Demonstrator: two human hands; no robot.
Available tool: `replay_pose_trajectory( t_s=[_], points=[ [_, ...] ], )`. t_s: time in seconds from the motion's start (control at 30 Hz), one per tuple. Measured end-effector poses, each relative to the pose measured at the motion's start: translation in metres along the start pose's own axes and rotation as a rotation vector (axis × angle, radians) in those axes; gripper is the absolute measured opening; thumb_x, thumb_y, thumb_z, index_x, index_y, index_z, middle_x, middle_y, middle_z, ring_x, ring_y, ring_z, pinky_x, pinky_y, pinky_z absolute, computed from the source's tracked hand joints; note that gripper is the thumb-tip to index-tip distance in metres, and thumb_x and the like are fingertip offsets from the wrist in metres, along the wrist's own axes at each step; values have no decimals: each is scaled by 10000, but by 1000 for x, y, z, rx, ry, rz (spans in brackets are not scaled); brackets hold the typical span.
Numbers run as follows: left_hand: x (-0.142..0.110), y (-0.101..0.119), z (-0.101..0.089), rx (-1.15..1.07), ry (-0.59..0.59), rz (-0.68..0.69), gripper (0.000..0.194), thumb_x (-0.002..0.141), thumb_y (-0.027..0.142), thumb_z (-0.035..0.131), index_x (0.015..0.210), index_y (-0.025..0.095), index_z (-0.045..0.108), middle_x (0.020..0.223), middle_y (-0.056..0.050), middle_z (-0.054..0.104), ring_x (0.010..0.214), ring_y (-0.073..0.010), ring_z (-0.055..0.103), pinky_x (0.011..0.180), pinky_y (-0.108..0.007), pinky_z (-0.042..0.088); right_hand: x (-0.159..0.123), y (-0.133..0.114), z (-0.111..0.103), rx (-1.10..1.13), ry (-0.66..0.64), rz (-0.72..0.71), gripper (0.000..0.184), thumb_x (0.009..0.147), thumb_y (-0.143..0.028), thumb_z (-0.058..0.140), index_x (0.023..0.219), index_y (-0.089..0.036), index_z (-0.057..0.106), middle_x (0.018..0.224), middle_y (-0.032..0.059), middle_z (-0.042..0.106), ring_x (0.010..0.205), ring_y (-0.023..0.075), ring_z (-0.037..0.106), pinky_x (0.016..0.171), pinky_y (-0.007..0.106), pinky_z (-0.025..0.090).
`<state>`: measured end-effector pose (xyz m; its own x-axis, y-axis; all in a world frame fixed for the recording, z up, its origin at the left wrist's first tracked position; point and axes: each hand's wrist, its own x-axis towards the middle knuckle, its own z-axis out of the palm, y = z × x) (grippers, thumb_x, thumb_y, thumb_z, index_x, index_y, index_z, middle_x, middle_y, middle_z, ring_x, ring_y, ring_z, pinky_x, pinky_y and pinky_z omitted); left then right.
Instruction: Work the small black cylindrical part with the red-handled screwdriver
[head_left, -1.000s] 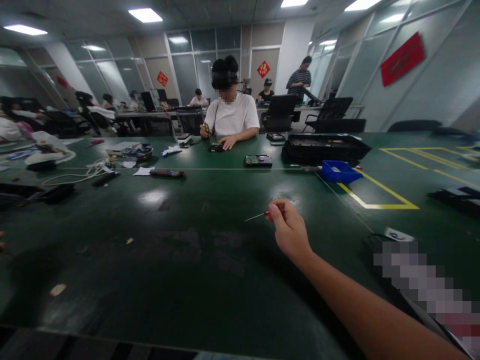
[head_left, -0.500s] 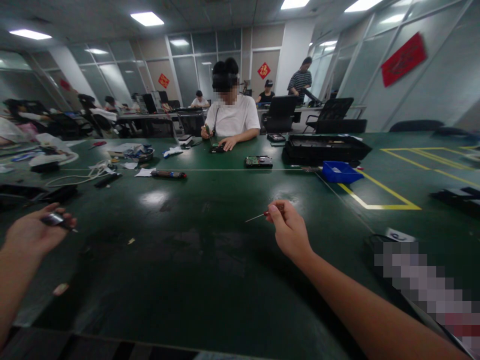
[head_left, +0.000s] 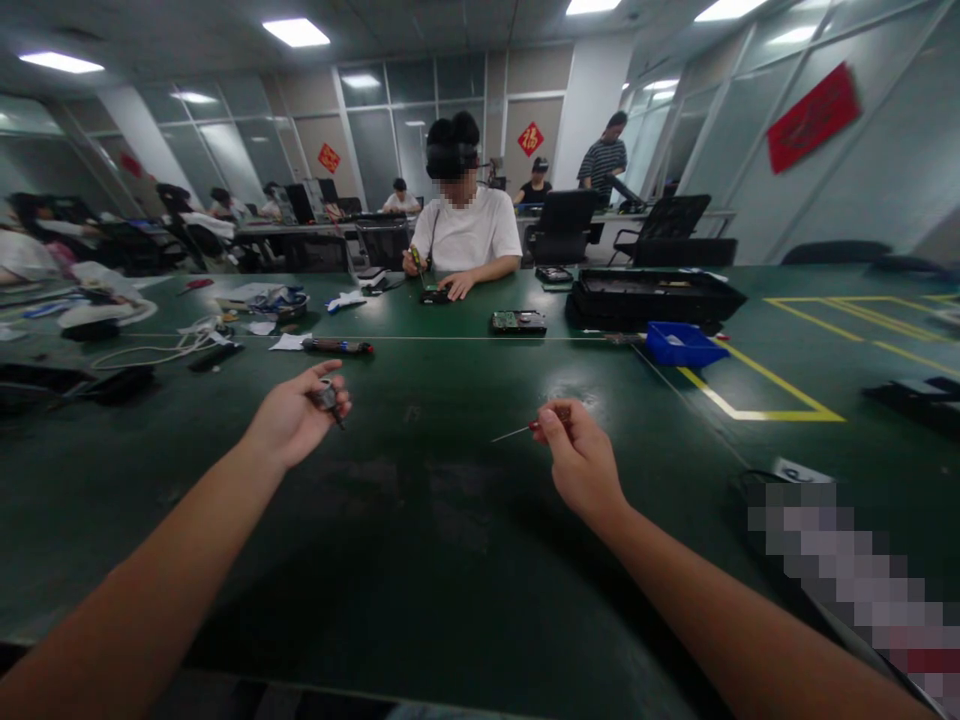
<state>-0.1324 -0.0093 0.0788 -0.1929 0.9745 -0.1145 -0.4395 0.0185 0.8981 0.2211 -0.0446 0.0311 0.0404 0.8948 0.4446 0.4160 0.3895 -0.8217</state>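
Note:
My right hand (head_left: 579,463) is closed round a small screwdriver (head_left: 520,432) with a red handle, its thin metal shaft pointing left above the green table (head_left: 420,520). My left hand (head_left: 294,417) is raised over the table to the left of it, fingers pinched on a small dark and silvery part (head_left: 327,397) that I cannot name. The two hands are apart, roughly a forearm's length between them.
Across the table a person in a white shirt (head_left: 468,232) works on a small board. A circuit board (head_left: 517,321), a black tray (head_left: 654,295), a blue bin (head_left: 681,343) and a dark tool (head_left: 337,346) lie beyond my hands. Cables and clutter (head_left: 172,345) sit at far left.
My left hand came into view from the left edge and moved right and forward with the small part. My right hand with the screwdriver stayed still.

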Motion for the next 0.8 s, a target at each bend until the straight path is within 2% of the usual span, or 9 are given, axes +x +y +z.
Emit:
replay_pose_trajectory(
  t_s=[0.2, 0.3, 0.37, 0.47, 0.57, 0.67, 0.8],
  points=[
    [-30, -26, 68, -103, -220, -100, 419, 664, 71, 505, 1066, 129, 608, 783, -29, 527, 675, -154, 537, 675, -313, 497, 0, 1, 1, 20, 7, 1, 212, 992, -411, 500, 974, -223, 596, 849, 40, 692, 776, 202, 676, 746, 360, 513],
    [-44, -45, 92, -116, -308, -136, 373, 717, 127, 488, 1073, 126, 598, 796, -40, 545, 690, -159, 540, 704, -315, 479, -1, 2, 1, 19, 7, 5, 210, 993, -412, 500, 981, -226, 595, 861, 41, 694, 781, 203, 680, 748, 363, 516],
    [-49, -61, 101, -46, -342, -99, 373, 733, 126, 473, 1089, 128, 587, 800, -41, 562, 702, -157, 543, 713, -301, 452, 0, 3, 2, 17, 7, 6, 210, 994, -413, 499, 983, -227, 594, 867, 42, 694, 782, 202, 681, 746, 365, 518],
    [-49, -88, 107, 178, -366, 8, 407, 728, 98, 455, 1117, 135, 568, 810, -33, 587, 728, -153, 548, 726, -290, 415, 0, 3, 3, 13, 8, 9, 213, 995, -417, 498, 980, -227, 593, 870, 42, 691, 785, 202, 683, 745, 365, 519],
    [-41, -108, 105, 346, -444, 106, 426, 753, 99, 448, 1169, 153, 519, 807, -13, 580, 753, -156, 541, 770, -304, 411, 0, 3, 4, 4, 17, 7, 214, 992, -420, 503, 971, -226, 591, 861, 40, 690, 781, 202, 682, 745, 365, 520],
    [-33, -116, 100, 453, -534, 192, 424, 791, 109, 441, 1210, 169, 464, 824, -4, 567, 787, -162, 531, 805, -319, 404, 0, 3, 5, -12, 16, 11, 214, 990, -424, 506, 975, -229, 593, 861, 38, 693, 778, 202, 681, 744, 365, 520],
    [-31, -119, 92, 551, -573, 268, 371, 841, 124, 404, 1205, 181, 449, 853, -11, 558, 819, -168, 521, 832, -334, 395, -1, 3, 4, -14, -7, 12, 221, 986, -439, 512, 996, -234, 595, 889, 43, 703, 797, 207, 686, 758, 370, 522]
  ],
)
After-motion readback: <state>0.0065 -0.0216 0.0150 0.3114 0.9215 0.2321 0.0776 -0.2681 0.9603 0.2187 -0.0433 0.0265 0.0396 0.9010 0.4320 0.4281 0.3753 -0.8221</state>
